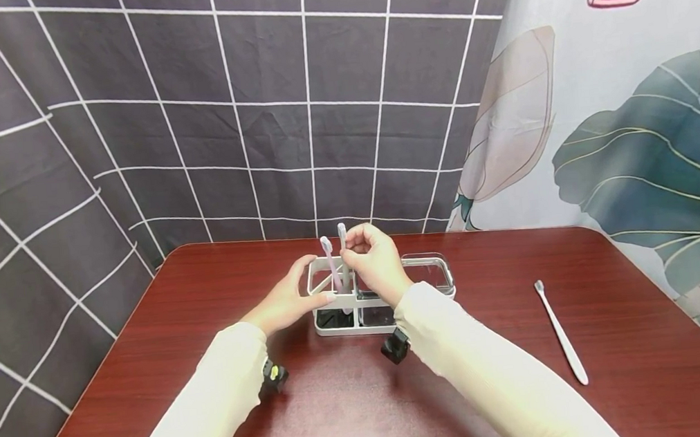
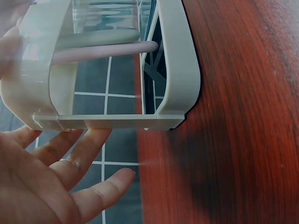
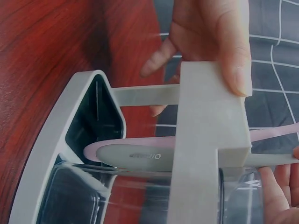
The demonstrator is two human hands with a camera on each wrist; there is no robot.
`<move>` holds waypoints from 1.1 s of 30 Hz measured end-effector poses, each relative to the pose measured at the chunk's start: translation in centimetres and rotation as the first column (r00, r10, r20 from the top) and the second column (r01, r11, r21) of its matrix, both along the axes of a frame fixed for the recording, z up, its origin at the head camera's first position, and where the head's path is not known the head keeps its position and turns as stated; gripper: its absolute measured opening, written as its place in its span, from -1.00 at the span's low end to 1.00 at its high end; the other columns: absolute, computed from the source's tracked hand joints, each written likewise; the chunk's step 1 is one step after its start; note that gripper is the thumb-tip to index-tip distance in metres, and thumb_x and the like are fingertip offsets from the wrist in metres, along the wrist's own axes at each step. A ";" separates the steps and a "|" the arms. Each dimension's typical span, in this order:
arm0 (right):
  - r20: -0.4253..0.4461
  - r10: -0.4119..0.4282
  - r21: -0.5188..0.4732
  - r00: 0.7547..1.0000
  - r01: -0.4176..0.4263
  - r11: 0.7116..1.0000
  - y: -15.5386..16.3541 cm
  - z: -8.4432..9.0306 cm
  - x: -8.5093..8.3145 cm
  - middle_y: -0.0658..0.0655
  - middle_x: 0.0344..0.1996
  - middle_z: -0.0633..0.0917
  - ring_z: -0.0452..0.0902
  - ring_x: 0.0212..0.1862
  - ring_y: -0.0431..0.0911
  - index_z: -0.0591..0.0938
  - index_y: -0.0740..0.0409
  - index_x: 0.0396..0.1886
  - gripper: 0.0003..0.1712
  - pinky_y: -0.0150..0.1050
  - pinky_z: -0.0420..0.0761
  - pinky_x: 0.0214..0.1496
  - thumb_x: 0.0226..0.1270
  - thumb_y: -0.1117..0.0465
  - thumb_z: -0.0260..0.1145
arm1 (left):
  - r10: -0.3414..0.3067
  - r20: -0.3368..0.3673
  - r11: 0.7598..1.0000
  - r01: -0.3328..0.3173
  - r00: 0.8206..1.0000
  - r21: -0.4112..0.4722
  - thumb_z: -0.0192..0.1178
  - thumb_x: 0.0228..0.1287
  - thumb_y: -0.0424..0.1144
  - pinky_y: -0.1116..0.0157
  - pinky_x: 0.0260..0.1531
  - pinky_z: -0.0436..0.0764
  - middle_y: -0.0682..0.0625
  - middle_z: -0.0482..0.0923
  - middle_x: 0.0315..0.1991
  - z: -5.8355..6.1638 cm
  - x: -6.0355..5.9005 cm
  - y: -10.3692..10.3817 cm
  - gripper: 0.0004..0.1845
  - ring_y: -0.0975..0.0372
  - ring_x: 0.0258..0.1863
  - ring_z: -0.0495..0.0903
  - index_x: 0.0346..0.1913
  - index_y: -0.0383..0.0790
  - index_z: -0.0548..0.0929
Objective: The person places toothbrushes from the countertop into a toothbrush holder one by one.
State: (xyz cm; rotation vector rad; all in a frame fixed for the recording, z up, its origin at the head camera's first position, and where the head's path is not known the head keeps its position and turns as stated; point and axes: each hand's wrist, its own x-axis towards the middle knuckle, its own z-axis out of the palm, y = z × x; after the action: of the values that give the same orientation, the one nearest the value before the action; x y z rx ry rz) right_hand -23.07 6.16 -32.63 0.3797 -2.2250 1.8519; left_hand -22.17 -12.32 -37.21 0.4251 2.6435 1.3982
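A white toothbrush holder (image 1: 338,331) with a dark base stands on the table, and my left hand (image 1: 285,304) grips its left end, thumb over the front of the upper frame. Two toothbrushes stand in its left part, bristle heads up. The pink toothbrush (image 1: 330,253) leans a little, its handle end (image 3: 96,151) low at the base. Beside it is the grey toothbrush (image 3: 131,156), whose neck my right hand (image 1: 380,261) pinches just below the head. In the left wrist view, the lower end of the grey handle (image 2: 103,38) sits higher than the pink one.
Clear cups (image 1: 427,269) sit in the right part of the holder. A white toothbrush (image 1: 561,335) lies on the red-brown table (image 1: 486,345) to the right. Behind hang a dark grid-patterned cloth (image 1: 268,135) and a leaf-patterned curtain (image 1: 650,150).
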 end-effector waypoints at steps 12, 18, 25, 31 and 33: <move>0.034 -0.022 0.037 0.999 0.021 0.999 0.5 -0.7 0.0 0.19 -0.42 0.59 0.46 -0.42 -0.23 0.55 0.35 -0.36 -0.84 -0.43 0.46 -0.33 -0.01 0.51 0.26 | -0.007 -0.012 1.000 0.007 1.000 0.001 0.35 0.14 -0.04 -0.07 0.24 0.33 -0.21 0.31 0.32 0.2 0.2 0.1 -0.16 -0.03 0.18 0.40 0.41 -0.15 0.16; 0.063 -0.026 0.058 0.998 0.023 0.998 0.6 -0.6 0.0 0.17 -0.42 0.58 0.45 -0.41 -0.22 0.54 0.33 -0.36 -0.83 -0.43 0.45 -0.34 -0.01 0.52 0.26 | -0.003 -0.010 1.000 0.003 1.000 -0.008 0.36 0.13 -0.02 -0.08 0.23 0.33 -0.21 0.30 0.33 0.1 0.1 0.0 -0.14 -0.03 0.18 0.40 0.42 -0.13 0.14; 0.085 -0.023 0.065 0.996 0.017 0.998 0.7 -0.5 0.0 0.14 -0.43 0.58 0.45 -0.40 -0.21 0.54 0.33 -0.35 -0.82 -0.43 0.45 -0.33 0.00 0.52 0.28 | -0.001 -0.010 1.000 0.001 1.000 -0.002 0.37 0.12 -0.01 -0.08 0.25 0.31 -0.21 0.30 0.33 0.0 0.1 0.0 -0.12 -0.03 0.20 0.39 0.42 -0.13 0.14; 0.105 -0.015 0.064 0.994 0.008 0.998 0.9 -0.3 0.1 0.16 -0.39 0.61 0.52 -0.36 -0.18 0.56 0.36 -0.27 -0.77 -0.45 0.49 -0.32 0.01 0.52 0.30 | 0.004 -0.004 1.000 -0.004 1.000 0.011 0.38 0.10 0.00 -0.09 0.26 0.30 -0.21 0.27 0.35 0.0 0.1 0.0 -0.10 -0.04 0.21 0.38 0.43 -0.14 0.13; 0.114 -0.005 0.058 0.993 -0.001 0.998 1.1 -0.2 0.1 0.19 -0.35 0.63 0.56 -0.32 -0.14 0.56 0.36 -0.21 -0.73 -0.44 0.51 -0.31 0.02 0.52 0.30 | 0.004 0.000 1.000 -0.004 1.000 0.014 0.38 0.10 0.01 -0.09 0.26 0.30 -0.21 0.27 0.35 -0.1 0.1 0.0 -0.09 -0.05 0.21 0.38 0.43 -0.14 0.13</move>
State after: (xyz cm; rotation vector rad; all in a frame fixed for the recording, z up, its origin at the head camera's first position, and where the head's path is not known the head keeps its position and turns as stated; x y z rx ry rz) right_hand -22.93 7.22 -32.86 0.2879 -2.3567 1.8558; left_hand -22.10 -12.36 -37.27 0.4217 2.6373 1.4187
